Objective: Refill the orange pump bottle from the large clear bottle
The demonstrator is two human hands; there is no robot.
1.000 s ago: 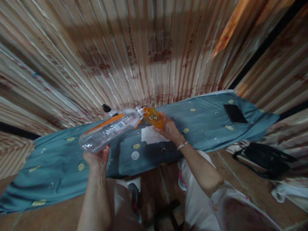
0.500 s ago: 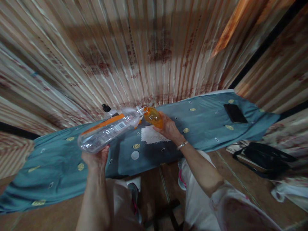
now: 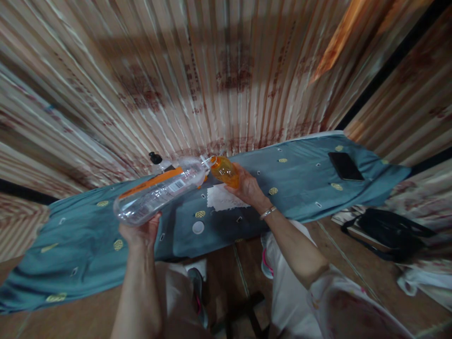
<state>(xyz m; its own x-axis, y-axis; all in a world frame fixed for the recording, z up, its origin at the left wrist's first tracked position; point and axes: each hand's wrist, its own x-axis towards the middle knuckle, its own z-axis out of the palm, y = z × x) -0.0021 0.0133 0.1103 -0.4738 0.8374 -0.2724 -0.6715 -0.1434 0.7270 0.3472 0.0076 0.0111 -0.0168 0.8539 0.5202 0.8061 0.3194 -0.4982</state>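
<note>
Slanting toward mid-frame, the clear bottle (image 3: 155,200), gripped by the left hand (image 3: 140,231), faces the amber bottle (image 3: 224,171) clasped in the right hand (image 3: 248,188).

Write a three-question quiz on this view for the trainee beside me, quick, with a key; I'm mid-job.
1. Fill in: the right grip holds the small ____.
2. True or false: the large clear bottle stands upright on its base.
3. Which lies nearest the right end of the blue-green cloth? A) torn-edged white sheet; B) black flat device; C) round white disc.

Key:
1. orange bottle
2. False; the left grip holds it tilted.
3. B, the black flat device.
</note>
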